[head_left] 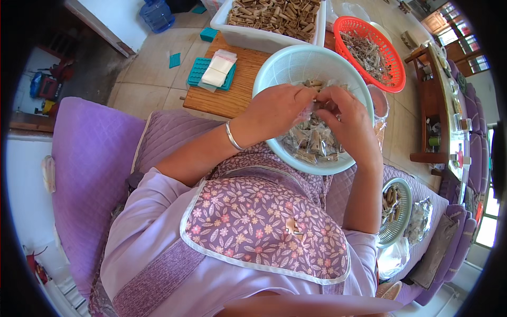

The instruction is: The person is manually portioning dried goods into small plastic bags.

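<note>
Over a large light blue plastic basin (pixel 263 74), both hands meet fingertip to fingertip. My left hand (pixel 282 110), with a silver bangle at the wrist, is closed in a pinch on a small clear plastic bag (pixel 306 114). My right hand (pixel 346 116) curls in from the other side, thumb and fingers closed at the same bag. Its contents are hidden behind the fingers. Below the hands, several brown tube-like pieces in clear wrappers (pixel 316 141) lie in the basin. Unwrapped-looking brown pieces (pixel 314 83) show by its far side.
A white tub (pixel 274 37) of brown pieces stands beyond the basin. A red basket (pixel 398 84) sits at the right. White packets (pixel 219 67) lie on a teal rack (pixel 196 74) by the wooden table (pixel 232 98). A smaller basket (pixel 405 203) rests on the purple sofa (pixel 422 187).
</note>
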The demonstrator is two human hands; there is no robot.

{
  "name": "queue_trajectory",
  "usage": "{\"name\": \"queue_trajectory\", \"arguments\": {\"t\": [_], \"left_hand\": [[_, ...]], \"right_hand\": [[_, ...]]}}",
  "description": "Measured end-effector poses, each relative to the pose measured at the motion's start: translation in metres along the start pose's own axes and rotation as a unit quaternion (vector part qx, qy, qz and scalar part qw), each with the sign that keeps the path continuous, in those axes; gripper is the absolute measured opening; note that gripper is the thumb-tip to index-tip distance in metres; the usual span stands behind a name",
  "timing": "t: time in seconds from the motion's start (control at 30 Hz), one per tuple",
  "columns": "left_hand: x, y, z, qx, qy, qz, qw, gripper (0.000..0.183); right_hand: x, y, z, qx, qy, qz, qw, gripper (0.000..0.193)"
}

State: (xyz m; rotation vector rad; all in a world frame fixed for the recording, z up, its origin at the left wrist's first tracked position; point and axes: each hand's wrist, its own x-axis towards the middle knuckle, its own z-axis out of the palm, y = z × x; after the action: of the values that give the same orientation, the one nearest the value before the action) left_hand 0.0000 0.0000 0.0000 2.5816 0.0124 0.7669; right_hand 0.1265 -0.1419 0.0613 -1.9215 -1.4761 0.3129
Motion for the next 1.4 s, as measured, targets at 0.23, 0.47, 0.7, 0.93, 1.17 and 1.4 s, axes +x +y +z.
{"name": "queue_trajectory", "arguments": {"t": [0.23, 0.47, 0.7, 0.93, 1.17, 1.4], "left_hand": [[0.001, 0.002, 0.002, -0.113, -0.008, -0.092, 0.989, 0.045], [0.003, 0.006, -0.003, -0.238, 0.006, -0.148, 0.960, 0.047], [0.000, 0.002, 0.009, -0.331, -0.005, -0.198, 0.923, 0.044], [-0.004, -0.007, 0.022, -0.416, 0.052, -0.210, 0.884, 0.034], [-0.001, -0.003, 0.022, -0.461, 0.067, -0.268, 0.843, 0.020], [0.002, 0.010, 0.010, -0.543, 0.065, -0.311, 0.777, 0.013]], "right_hand": [[0.001, 0.023, 0.014, 0.005, 0.076, -0.033, 0.997, 0.018], [-0.003, 0.019, 0.028, 0.199, 0.154, 0.084, 0.964, 0.010], [-0.003, 0.021, 0.034, 0.075, 0.202, -0.038, 0.976, 0.014], [-0.012, 0.029, 0.039, 0.218, 0.140, 0.064, 0.964, 0.022], [-0.016, 0.023, 0.041, 0.365, 0.133, 0.112, 0.915, 0.028], [-0.019, 0.035, 0.034, 0.450, 0.108, 0.122, 0.878, 0.028]]}}
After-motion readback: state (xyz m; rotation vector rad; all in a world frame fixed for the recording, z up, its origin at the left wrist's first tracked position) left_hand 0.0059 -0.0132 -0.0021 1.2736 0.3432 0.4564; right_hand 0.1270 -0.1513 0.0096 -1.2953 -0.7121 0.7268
